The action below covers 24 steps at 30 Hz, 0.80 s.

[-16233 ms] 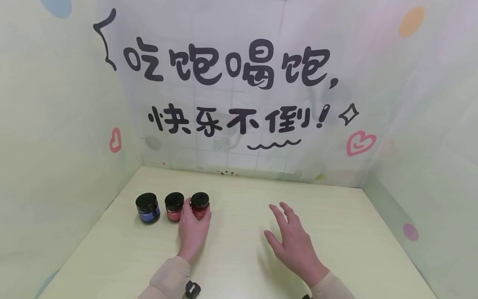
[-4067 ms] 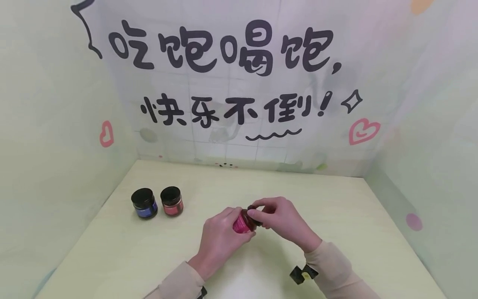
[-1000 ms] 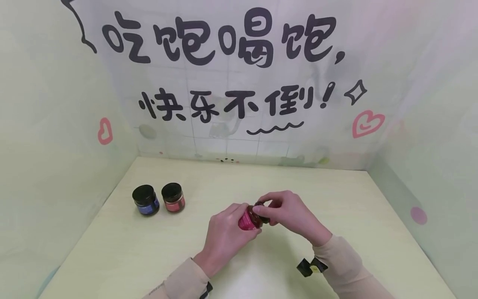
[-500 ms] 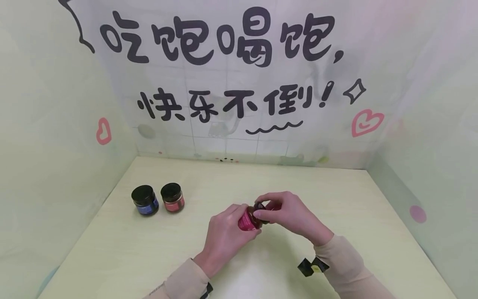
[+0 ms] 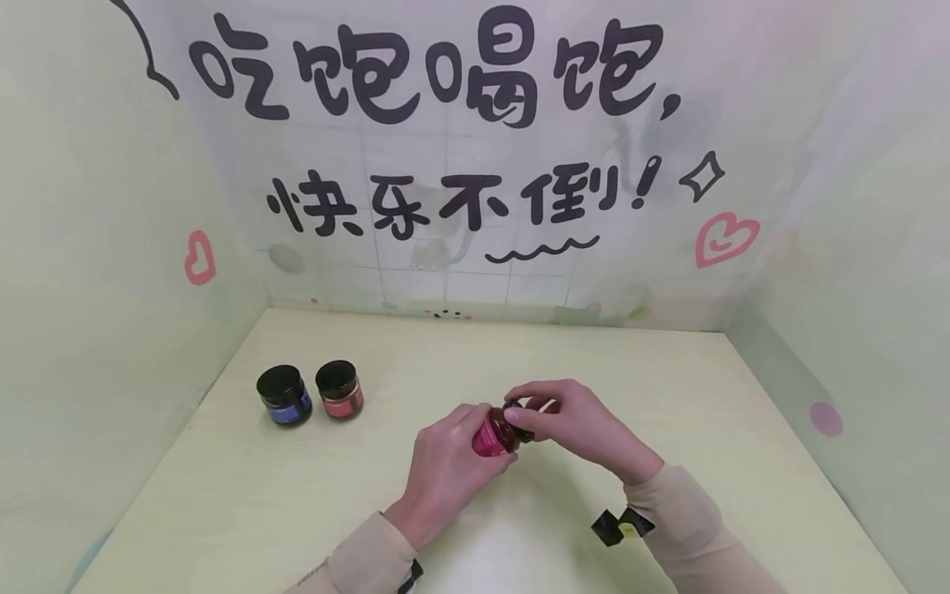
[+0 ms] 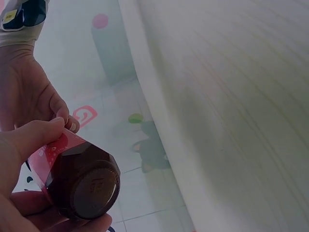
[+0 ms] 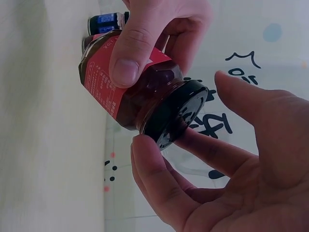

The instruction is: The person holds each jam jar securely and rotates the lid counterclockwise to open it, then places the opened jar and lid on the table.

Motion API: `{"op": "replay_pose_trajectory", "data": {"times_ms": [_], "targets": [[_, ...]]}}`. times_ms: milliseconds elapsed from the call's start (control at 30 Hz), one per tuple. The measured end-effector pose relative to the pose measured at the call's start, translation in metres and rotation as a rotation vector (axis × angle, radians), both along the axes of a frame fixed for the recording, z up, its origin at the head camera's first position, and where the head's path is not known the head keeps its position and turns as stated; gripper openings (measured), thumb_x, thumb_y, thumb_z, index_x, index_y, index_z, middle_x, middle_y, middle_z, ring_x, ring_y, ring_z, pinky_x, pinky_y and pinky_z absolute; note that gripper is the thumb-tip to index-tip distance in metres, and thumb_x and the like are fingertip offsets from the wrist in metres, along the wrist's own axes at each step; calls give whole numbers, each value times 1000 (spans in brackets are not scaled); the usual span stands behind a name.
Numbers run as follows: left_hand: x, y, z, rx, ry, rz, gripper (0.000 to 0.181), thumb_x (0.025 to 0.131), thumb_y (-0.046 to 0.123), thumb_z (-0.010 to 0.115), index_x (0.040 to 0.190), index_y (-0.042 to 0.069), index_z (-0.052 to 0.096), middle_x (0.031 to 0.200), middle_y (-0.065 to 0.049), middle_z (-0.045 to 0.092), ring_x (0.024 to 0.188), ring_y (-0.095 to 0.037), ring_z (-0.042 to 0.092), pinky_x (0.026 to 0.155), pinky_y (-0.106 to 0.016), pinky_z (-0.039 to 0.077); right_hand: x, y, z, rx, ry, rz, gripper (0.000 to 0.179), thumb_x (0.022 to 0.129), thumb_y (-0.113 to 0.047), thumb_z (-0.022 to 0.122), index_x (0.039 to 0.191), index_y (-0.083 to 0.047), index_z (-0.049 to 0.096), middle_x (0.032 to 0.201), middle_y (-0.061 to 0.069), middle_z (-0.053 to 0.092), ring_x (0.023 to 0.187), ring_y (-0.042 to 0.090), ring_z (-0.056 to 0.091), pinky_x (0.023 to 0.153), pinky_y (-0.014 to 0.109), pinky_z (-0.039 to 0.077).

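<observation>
My left hand [image 5: 453, 462] grips a red-labelled glass jar [image 5: 490, 439] above the middle of the table. The jar is tilted, its faceted dark base [image 6: 89, 186] facing the left wrist camera. A black lid [image 7: 171, 113] sits on its mouth, pointing toward my right hand [image 5: 579, 425]. In the right wrist view, that hand's bent fingers curl round the lid's edge, fingertips touching it, while the thumb tip stands slightly off it. Dark red contents show through the glass below the lid.
Two more black-lidded jars stand upright at the table's left: one with a blue label [image 5: 289, 412], one with a red label [image 5: 344, 404]. Printed walls [image 5: 475, 280] enclose the pale table [image 5: 245, 503] at the back and sides.
Earlier my left hand reached to this jar beside the other two, with my right hand spread. The jar then came to the middle. Lately only the right fingers shift slightly at the lid.
</observation>
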<state>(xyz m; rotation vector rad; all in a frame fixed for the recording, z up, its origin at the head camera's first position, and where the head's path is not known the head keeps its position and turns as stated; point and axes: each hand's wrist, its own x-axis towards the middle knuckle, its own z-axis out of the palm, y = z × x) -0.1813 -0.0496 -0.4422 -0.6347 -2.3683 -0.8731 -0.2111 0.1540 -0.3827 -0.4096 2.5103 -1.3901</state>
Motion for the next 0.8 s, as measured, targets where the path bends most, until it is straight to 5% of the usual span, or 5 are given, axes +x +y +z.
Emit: {"op": "replay_pose_trajectory", "data": {"times_ms": [367,800], "targets": [[-2,2,3,-20,20,5,52,68,30,94,109,10,71,98,0,70,79,-11,69,67,-29,58,-2,0,6,6,-12,-6,31,88,-47,76,113,-29,73,93,4,72,81,23,69,74,39,59],[-2,5,1,6,-58,-8,57,70,29,94,116,7,70,104,-3,70,87,-15,70,75,-27,58,-2,1,6,68,24,-13,30,84,-43,80,108,-26,74,89,3,71,81,20,68,73,38,56]]}}
